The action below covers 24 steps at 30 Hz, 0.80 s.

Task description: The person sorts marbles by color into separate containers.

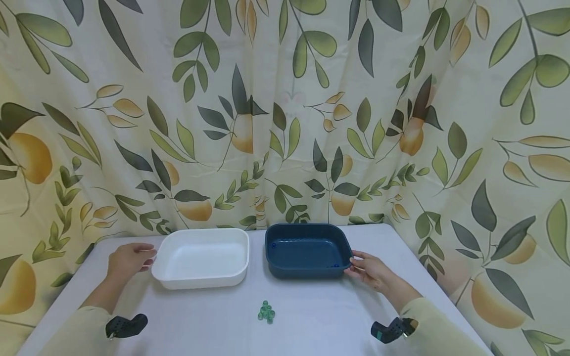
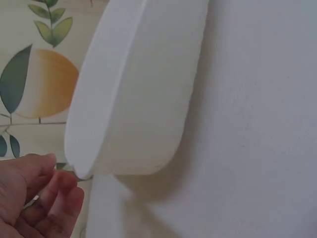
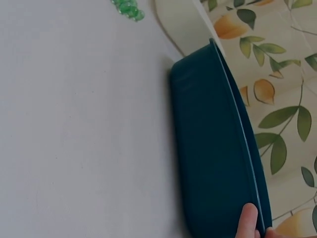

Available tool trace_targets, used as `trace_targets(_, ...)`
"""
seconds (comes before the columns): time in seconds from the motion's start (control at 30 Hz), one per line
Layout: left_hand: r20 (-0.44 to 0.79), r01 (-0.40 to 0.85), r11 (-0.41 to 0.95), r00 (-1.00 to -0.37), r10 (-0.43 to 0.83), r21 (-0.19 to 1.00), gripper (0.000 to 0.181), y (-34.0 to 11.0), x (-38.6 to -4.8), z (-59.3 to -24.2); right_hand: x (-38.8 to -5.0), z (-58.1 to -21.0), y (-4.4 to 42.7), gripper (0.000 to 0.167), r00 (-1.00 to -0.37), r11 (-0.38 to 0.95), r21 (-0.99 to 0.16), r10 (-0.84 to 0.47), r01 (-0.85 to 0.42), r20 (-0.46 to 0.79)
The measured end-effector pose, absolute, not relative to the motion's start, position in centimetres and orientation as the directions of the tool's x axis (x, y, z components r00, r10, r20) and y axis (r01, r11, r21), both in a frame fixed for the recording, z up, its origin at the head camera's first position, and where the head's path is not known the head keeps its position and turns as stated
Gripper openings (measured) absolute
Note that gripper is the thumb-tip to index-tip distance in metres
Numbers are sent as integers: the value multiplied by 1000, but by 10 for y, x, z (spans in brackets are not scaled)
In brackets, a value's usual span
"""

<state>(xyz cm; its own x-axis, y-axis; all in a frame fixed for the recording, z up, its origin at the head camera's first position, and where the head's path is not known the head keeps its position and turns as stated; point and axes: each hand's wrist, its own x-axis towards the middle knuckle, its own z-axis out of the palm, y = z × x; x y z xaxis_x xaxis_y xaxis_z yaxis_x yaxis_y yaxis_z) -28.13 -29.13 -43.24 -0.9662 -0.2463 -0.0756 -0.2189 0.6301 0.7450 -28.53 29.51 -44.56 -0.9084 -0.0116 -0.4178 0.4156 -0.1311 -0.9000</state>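
A white rectangular plastic tub (image 1: 202,283) stands on the left of the table, with nothing seen in it. Beside its left end is my left hand (image 1: 128,261), fingers bent loosely; in the left wrist view the fingertips (image 2: 74,196) sit just off the tub's corner. My right hand (image 1: 371,272) holds the right front corner of a dark blue tub (image 1: 303,272), one finger (image 3: 247,218) against its outer wall and another at the rim. Small blue marbles (image 1: 336,266) lie inside the blue tub. A cluster of green glass marbles (image 1: 266,312) rests on the table, nearer me.
A white cloth covers the table (image 1: 205,321). Behind and at both sides hangs a curtain (image 1: 285,123) printed with leaves and fruit. A narrow gap separates the two tubs.
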Motion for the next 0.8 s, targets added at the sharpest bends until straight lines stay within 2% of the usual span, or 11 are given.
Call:
trace_targets(0.13,-121,-247,617,-963,-239,747,45,-303,-291,-451,-284,-448,295,57,-909,-149,-899,-5,412,-416)
trace_targets(0.3,-160,-282,587,-955,-252,759,55,-332,-323,-512,-284,-451,297,60,-912,-177,-896,-15,406,-410)
trace_targets(0.4,-204,-300,548,-952,-230,781,58,-323,-314,-500,-285,-453,299,60,-915,-201,-895,-29,399,-402)
trace_targets(0.53,-265,-331,502,-943,-200,799,59,-300,-286,-454,-284,-454,299,61,-916,-216,-891,-48,399,-399)
trace_targets(0.8,-322,-356,416,-934,-153,837,60,-301,-283,-448,-285,-453,299,61,-901,-228,-875,-31,428,-432)
